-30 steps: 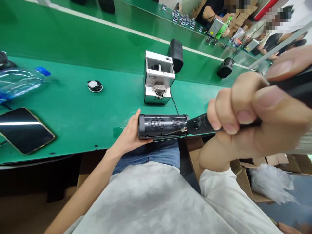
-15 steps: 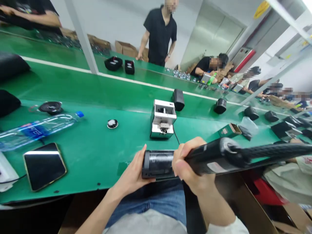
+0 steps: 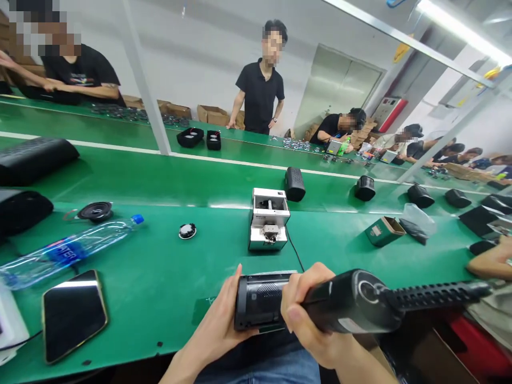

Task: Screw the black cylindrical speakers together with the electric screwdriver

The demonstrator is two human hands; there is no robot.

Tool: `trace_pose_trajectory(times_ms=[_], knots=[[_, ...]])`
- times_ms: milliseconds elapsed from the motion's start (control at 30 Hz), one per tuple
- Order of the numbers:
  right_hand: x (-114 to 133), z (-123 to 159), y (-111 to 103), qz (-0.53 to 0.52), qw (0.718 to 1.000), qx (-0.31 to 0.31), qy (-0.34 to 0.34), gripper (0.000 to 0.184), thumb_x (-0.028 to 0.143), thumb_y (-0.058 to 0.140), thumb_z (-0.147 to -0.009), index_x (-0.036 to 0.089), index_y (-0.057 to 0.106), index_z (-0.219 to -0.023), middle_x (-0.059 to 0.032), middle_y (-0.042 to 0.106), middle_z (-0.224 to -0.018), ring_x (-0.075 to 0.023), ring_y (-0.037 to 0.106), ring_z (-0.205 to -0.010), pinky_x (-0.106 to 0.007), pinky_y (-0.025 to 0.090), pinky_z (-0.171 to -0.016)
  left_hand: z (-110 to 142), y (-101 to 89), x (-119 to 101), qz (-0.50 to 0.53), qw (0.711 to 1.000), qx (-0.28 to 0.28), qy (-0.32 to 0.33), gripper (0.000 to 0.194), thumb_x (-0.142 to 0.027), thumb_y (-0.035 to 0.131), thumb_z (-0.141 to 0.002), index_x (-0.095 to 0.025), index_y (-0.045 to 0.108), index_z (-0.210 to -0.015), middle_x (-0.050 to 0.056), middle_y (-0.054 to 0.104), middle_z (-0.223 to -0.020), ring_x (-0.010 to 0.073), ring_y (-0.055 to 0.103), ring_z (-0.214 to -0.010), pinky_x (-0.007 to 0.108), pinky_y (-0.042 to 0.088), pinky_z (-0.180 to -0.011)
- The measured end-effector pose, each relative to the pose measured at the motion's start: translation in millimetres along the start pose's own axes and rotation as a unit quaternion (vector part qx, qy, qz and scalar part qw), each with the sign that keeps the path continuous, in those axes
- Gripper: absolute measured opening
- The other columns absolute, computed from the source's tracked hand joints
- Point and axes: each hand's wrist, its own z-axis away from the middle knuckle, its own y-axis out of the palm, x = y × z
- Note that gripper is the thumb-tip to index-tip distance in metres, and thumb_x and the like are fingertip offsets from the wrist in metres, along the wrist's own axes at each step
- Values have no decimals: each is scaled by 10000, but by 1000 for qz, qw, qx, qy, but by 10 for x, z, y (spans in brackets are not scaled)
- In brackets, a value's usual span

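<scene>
In the head view, the main change is at the electric screwdriver [image 3: 348, 301]: a second ago its metal bit showed at the speaker's right end, but now the right hand [image 3: 307, 321] hides the bit. That hand is closed around the tool's front, whose thick rear end points toward the bench's right side. Whether the bit touches a screw cannot be told; the grip and angle suggest driving work at that end.

The left hand [image 3: 218, 322] has stayed wrapped around the left end of the black speaker [image 3: 256, 301], apparently steadying it. The speaker lies lengthwise along the near edge of the green bench [image 3: 160, 277], around the middle; whether it rests there is unclear.

Beyond it, the screw feeder [image 3: 260, 217] stands by the bench's far edge. Toward the near left corner lies a phone [image 3: 74, 314], with a plastic bottle [image 3: 100, 237] behind it and a small round part [image 3: 187, 230] apart, to their right.
</scene>
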Motion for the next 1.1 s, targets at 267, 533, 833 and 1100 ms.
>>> trace_pose_trajectory(times_ms=[267,533,833,1100], knots=[[201,-384,74,-9,998,18,-59,376,255,976,-797,244,620,-916,44,622,-698,-110,549,-545,-254,517,-528,-61,2,226,-34,999,1,14,1203,-458,909,-905,-332,143,-1823,214,498,-1710,482,558,-1589,699,546,-1249],[711,-925,-284,-99,978,-51,-177,243,184,805,-996,265,699,-1200,115,577,-638,-80,519,-397,-194,480,-404,-53,-38,11,-35,999,11,7,1262,-463,947,-872,-337,119,-1816,202,502,-1684,458,587,-1557,669,530,-1272],[-71,-1971,-271,42,944,-199,-258,470,621,874,-948,292,546,-880,108,452,-571,-101,440,-396,-287,432,-415,-62,-65,-72,-29,999,25,0,1339,-395,977,-859,-356,45,-1820,222,463,-1705,470,539,-1595,671,519,-1275],[-447,-2126,-238,99,946,-214,-224,399,583,784,-1031,273,537,-996,72,515,-745,-92,537,-526,-260,482,-496,-72,-87,-106,-23,999,28,-11,1313,-384,961,-867,-345,60,-1821,212,484,-1689,457,567,-1565,654,527,-1265]])
